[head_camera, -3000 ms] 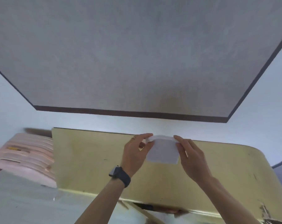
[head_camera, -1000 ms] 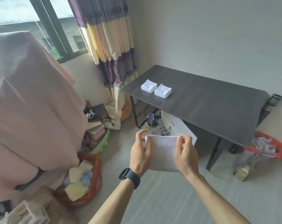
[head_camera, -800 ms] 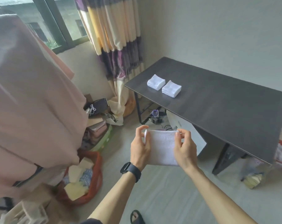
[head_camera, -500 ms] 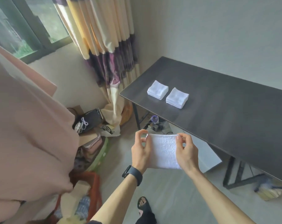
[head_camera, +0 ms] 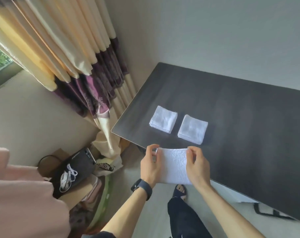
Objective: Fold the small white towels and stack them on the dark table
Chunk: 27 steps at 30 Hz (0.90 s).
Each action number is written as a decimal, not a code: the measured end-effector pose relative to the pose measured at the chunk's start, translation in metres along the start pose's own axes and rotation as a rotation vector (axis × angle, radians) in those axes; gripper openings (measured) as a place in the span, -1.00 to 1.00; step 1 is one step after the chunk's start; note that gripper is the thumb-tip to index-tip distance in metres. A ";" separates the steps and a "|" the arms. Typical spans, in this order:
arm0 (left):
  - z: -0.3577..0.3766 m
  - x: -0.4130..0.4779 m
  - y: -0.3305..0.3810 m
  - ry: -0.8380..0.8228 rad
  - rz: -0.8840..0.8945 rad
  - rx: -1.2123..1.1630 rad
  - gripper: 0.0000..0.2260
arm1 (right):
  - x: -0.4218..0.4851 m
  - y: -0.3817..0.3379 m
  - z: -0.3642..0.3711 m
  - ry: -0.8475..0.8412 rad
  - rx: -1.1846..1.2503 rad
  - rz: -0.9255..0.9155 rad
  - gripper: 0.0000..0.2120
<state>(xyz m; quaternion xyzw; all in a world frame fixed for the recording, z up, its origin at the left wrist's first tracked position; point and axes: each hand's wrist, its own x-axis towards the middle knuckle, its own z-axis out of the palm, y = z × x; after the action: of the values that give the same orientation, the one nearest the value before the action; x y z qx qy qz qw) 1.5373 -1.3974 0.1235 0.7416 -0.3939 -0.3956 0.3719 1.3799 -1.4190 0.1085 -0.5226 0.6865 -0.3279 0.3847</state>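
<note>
I hold a white towel (head_camera: 174, 166) up in front of me with both hands. It is folded into a small flat shape that hangs down from my fingers. My left hand (head_camera: 150, 166) pinches its top left corner, with my thumb and fingers curled round the edge. My right hand (head_camera: 198, 166) pinches the top right corner the same way. The towel is in the air, and I see it in front of the near edge of the table (head_camera: 248, 134).

The table is dark and stands against a pale wall. Two stacks of folded white towels lie on it, near its left end. The left stack (head_camera: 163, 121) and the right stack (head_camera: 192, 129) sit side by side with a small gap between them. Both are just past the towel I hold.

I wear a dark watch (head_camera: 142, 187) on my left wrist. Below my hands I see my foot in a dark sandal (head_camera: 180, 191) on the pale floor.

A striped curtain (head_camera: 68, 57), cream and purple, hangs to the left of the table. A black bag (head_camera: 77, 169) with a white cord on it lies on the floor under the curtain. A big pink cloth (head_camera: 22, 194) fills the bottom left corner.
</note>
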 end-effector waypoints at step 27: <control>0.041 0.366 0.008 -0.410 0.088 0.531 -0.84 | 0.273 -0.014 0.159 0.086 -0.255 0.413 -0.80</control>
<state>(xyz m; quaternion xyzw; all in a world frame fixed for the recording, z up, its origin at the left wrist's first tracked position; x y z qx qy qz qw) 1.6367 -1.7322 0.0055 0.7001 -0.5811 -0.4037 0.0957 1.4815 -1.6952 -0.0078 -0.4011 0.8302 -0.1750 0.3452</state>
